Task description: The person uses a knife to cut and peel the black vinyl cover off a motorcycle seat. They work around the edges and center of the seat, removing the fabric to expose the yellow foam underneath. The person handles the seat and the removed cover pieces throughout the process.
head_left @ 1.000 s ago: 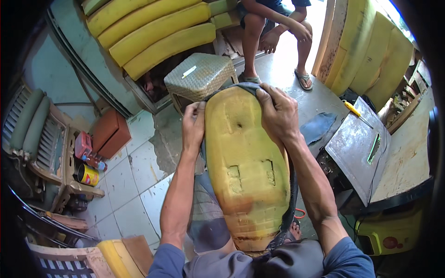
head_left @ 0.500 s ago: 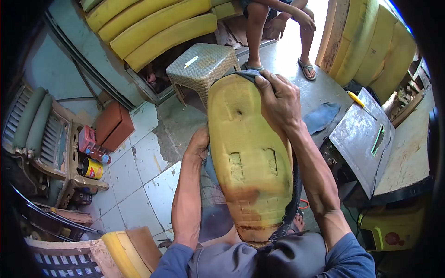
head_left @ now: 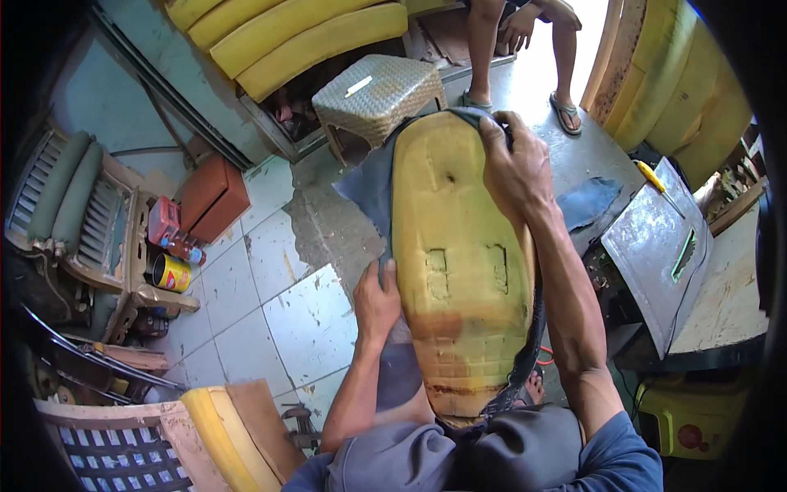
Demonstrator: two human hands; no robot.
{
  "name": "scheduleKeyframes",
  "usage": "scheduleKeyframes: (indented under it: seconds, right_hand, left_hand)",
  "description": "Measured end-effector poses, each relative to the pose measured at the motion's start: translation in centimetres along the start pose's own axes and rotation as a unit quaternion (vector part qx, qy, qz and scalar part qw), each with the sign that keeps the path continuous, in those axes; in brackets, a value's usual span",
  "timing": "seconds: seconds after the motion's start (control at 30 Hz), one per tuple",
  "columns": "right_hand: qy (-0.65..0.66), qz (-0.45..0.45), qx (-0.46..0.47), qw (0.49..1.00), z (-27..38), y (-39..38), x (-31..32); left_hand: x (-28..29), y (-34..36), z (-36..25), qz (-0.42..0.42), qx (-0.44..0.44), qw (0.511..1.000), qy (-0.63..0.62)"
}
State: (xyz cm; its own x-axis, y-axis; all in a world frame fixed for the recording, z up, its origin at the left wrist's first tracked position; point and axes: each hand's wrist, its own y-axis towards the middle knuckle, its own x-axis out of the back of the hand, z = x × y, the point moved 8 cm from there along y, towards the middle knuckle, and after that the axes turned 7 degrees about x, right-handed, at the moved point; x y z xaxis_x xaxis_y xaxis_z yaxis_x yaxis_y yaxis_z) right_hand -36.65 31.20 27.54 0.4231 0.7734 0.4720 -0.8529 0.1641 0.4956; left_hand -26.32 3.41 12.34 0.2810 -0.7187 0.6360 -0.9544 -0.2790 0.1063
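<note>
Head view: foam seat [head_left: 459,262] between left hand [head_left: 375,299], right hand [head_left: 515,164].

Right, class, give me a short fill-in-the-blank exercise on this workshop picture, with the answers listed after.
1. The right hand grips the far end of the ____ foam seat.
2. The left hand holds the seat's ____ edge.
3. Beyond the seat stands a woven ____.
4. The floor is covered in ____.

Answers: yellow; left; stool; tiles

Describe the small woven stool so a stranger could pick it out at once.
Start at the big yellow foam seat held on the person's lap. Just beyond its far end stands the woven stool, square-topped and beige. Its basket-weave and the white strip on top set it apart from the stacked yellow cushions behind.
</note>
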Motion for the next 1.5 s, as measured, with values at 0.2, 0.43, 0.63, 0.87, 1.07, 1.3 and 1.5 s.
scheduleKeyframes:
  seconds: [0.2, 0.43, 0.63, 0.87, 1.07, 1.3, 1.5]
  right_hand:
    - [0.032, -0.004, 0.037, 0.999, 0.3, 0.0, 1.0]
    - [0.045, 0.015, 0.002, 0.999, -0.7, 0.1, 0.2]
    - [0.005, 0.01, -0.044, 0.999, -2.9, -0.2, -0.4]
    - [0.02, -0.017, -0.022, 0.999, -2.8, 0.1, -1.3]
    - [0.011, -0.015, 0.017, 1.0, -2.1, -0.1, -0.8]
    - [0.071, -0.001, -0.027, 0.997, -3.5, -0.2, -1.6]
    - [0.099, 0.068, -0.041, 0.992, -9.7, -0.7, -2.5]
  left_hand:
    - [-2.9, 3.6, 5.2, 0.158, -0.004, 0.978, -0.137]
    - [-9.4, 4.4, 10.3, 0.236, 0.083, 0.894, -0.371]
    - [-1.0, -5.7, 4.6, -0.064, 0.019, 0.997, 0.03]
    - [-3.5, -10.3, 7.9, -0.017, 0.096, 0.995, 0.025]
    - [-3.6, -8.2, 11.8, -0.068, 0.168, 0.983, 0.015]
    - [-5.5, -6.6, 15.1, -0.006, 0.112, 0.992, -0.049]
    - [-7.4, -5.4, 12.3, 0.225, 0.176, 0.888, -0.359]
